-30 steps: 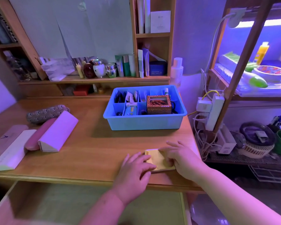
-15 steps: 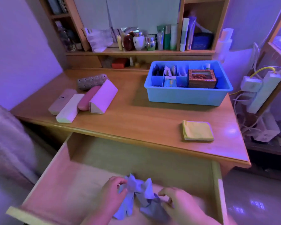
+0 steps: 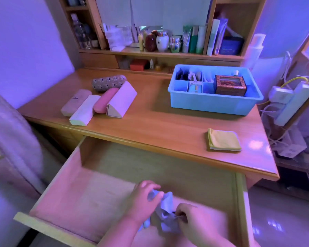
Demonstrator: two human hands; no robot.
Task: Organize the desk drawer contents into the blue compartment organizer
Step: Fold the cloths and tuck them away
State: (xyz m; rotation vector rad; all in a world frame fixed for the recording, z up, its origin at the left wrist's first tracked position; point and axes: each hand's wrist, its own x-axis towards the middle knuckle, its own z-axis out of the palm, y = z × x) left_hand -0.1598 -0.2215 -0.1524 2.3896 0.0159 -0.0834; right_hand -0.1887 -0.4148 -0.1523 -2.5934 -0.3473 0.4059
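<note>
Down in the open drawer (image 3: 64, 189) we pinch a crumpled pale cloth (image 3: 165, 209) — left hand (image 3: 143, 198) and right hand (image 3: 191, 221) both curled on it, seemingly — light, limp, best gathered by its edges.

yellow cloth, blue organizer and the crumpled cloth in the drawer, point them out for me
yellow cloth (image 3: 223, 140): head view, middle of its folded top face.
blue organizer (image 3: 210, 103): head view, its front outer wall.
crumpled cloth (image 3: 165, 205): head view, pale fold between the two hands.
</note>
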